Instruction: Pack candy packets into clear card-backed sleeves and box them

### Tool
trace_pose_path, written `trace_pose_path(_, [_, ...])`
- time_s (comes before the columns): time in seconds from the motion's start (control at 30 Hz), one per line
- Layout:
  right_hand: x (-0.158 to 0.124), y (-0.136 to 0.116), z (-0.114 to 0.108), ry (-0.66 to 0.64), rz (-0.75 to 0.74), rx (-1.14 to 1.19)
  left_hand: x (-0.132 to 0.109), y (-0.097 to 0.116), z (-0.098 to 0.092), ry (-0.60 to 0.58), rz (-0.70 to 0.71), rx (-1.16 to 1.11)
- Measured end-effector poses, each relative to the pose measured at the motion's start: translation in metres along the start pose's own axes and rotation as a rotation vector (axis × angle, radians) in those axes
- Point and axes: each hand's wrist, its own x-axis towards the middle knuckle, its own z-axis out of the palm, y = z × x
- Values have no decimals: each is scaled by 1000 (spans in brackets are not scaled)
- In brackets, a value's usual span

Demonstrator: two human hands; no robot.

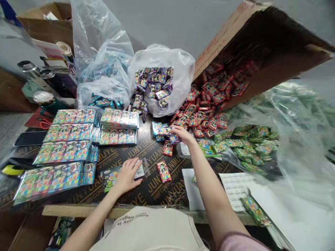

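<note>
Taking the lone red packet (164, 172) near the table's front edge as the landmark, the left hand (127, 176) lies just left of it, palm down, fingers loosely spread and slightly bent, resting on a flat printed pouch (108, 177) without grasping it. Beyond the red packet and a little right, the right hand (183, 135) has its fingers partly curled at a purple packet (174, 139); whether they grip it, I cannot tell. Blue packets (157, 127) lie beyond the landmark, near those fingertips.
</note>
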Motion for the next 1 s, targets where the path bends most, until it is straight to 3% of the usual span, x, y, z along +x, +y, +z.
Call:
trace_pose_path(0.1, [-3,-5,22,-99,-110,-58,-1,1,-1,11,6,4])
trace_pose_path(0.23, [-25,-17,39,-93,-314,-180,4,5,-8,38,-26,-117])
trace_pose_path(0.3, [-45,-24,45,-140,-372,-186,11,10,-19,133,-109,-272])
trace_pose_path(0.4, [-80,-32,56,-384,-469,-196,23,24,-40,262,-281,-679])
trace_pose_path(0.5, [-112,-35,70,-511,-554,-236,32,40,-55,50,-382,-1047])
trace_pose_path(0.57, [-127,-31,78,-353,-616,-243,33,50,-57,-52,-428,-1149])
trace_pose_path(0.67, [-144,-19,88,-51,-767,-315,30,60,-52,45,-544,-1273])
trace_pose_path(0.8, [-162,-2,102,36,-876,-475,20,64,-42,65,-581,-1347])
trace_pose_path(0.9, [-170,10,109,156,-909,-494,11,53,-40,57,-448,-1115])
trace_pose_path(1.0, [-171,24,107,293,-884,-538,0,30,-40,140,-248,-534])
